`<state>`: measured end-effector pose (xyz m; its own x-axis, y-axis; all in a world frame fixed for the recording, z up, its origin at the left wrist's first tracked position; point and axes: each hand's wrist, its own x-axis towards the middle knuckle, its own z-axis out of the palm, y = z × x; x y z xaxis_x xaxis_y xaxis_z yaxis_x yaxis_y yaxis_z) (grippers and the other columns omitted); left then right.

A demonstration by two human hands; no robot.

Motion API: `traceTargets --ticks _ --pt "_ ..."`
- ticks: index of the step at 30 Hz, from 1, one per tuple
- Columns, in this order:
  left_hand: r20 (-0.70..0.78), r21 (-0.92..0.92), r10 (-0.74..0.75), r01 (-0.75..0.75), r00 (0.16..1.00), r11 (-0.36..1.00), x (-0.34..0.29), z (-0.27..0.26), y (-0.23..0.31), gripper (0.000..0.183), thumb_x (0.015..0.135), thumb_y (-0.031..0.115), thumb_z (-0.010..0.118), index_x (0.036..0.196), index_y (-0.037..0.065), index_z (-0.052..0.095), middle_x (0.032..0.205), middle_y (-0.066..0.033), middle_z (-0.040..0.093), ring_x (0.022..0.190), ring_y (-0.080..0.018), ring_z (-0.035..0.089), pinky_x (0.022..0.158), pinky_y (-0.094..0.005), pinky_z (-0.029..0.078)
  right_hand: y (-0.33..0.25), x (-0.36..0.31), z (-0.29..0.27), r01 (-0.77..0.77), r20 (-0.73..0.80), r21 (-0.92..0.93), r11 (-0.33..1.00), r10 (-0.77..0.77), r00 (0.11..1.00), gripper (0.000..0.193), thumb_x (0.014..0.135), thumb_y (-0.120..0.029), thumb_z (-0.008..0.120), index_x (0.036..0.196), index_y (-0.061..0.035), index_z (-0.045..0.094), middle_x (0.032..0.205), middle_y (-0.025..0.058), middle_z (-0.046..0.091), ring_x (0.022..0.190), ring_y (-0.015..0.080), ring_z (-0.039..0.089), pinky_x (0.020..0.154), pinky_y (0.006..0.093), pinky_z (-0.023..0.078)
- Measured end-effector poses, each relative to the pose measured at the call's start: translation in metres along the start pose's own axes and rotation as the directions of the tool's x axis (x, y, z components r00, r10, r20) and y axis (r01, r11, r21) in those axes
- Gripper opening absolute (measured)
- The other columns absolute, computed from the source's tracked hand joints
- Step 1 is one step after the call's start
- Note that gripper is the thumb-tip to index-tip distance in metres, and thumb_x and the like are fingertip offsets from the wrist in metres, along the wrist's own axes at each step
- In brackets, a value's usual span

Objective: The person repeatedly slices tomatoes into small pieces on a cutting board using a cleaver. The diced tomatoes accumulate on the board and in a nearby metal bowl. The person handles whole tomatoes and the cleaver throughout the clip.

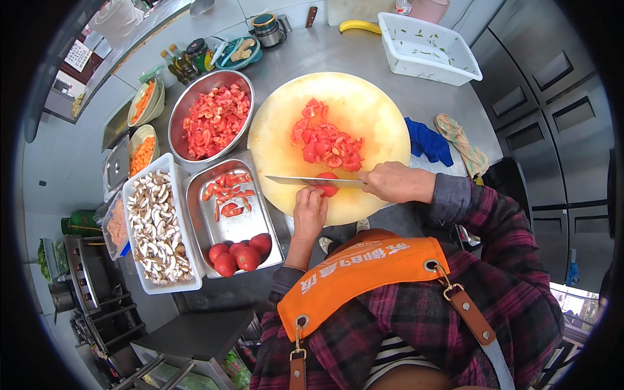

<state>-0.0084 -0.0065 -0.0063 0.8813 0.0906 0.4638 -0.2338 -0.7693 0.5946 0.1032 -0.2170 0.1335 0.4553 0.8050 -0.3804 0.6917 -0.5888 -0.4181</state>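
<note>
On the round yellowish cutting board a red tomato lies near its front edge. My left hand is closed on the tomato's near left side, fingertips bent against it. My right hand grips the handle of a kitchen knife. The blade points left and lies across the tomato; how deep it has cut I cannot tell. Just beyond the blade is a heap of cut tomato pieces, with wet juice around them.
Left of the board stand a steel bowl of tomato chunks, a steel tray with whole tomatoes and scraps, and a white bin of sliced mushrooms. A white tub, a banana and blue cloth lie to the right and behind.
</note>
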Motion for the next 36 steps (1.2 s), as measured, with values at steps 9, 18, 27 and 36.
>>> traceTargets --ticks 9,18,27,36 --pt "0.044 0.007 0.136 -0.136 0.990 0.991 0.014 -0.015 0.003 0.033 0.071 0.001 0.073 0.100 0.005 0.058 0.099 -0.0140 0.057 0.094 -0.0346 0.057 0.081 -0.0418 0.050 -0.001 0.013 0.014 -0.025 -0.108 0.139 0.990 0.040 0.993 0.026 0.091 -0.023 0.057 0.106 -0.0016 0.059 0.078 0.0235 0.064 0.078 0.0415 0.064 0.070 0.0499 0.049" --pt "0.172 -0.029 -0.034 0.040 0.984 0.999 0.040 0.002 0.005 0.046 0.065 0.010 0.081 0.104 0.005 0.057 0.109 -0.0148 0.053 0.104 -0.0360 0.052 0.089 -0.0432 0.047 -0.007 -0.021 -0.047 -0.138 -0.028 0.041 0.990 0.139 0.990 0.028 0.091 -0.018 0.054 0.112 0.0000 0.057 0.083 0.0252 0.065 0.082 0.0416 0.064 0.074 0.0491 0.049" --pt "0.089 0.018 -0.098 0.096 0.991 0.995 0.032 0.016 0.012 0.051 0.063 0.012 0.082 0.105 0.004 0.055 0.109 -0.0168 0.052 0.103 -0.0361 0.051 0.089 -0.0441 0.045 0.004 0.015 0.020 -0.117 -0.108 0.122 0.986 0.131 0.986 0.023 0.090 -0.017 0.053 0.101 0.0021 0.058 0.080 0.0236 0.065 0.080 0.0400 0.065 0.071 0.0496 0.049" --pt "0.080 -0.068 -0.045 0.051 0.996 0.996 0.022 0.010 0.006 0.038 0.068 0.003 0.073 0.100 0.003 0.054 0.106 -0.0172 0.052 0.103 -0.0373 0.051 0.088 -0.0441 0.045 -0.001 -0.011 -0.027 -0.214 0.095 0.200 0.956 0.198 0.975 0.027 0.090 -0.020 0.054 0.106 0.0014 0.059 0.079 0.0243 0.064 0.077 0.0389 0.065 0.070 0.0474 0.050"
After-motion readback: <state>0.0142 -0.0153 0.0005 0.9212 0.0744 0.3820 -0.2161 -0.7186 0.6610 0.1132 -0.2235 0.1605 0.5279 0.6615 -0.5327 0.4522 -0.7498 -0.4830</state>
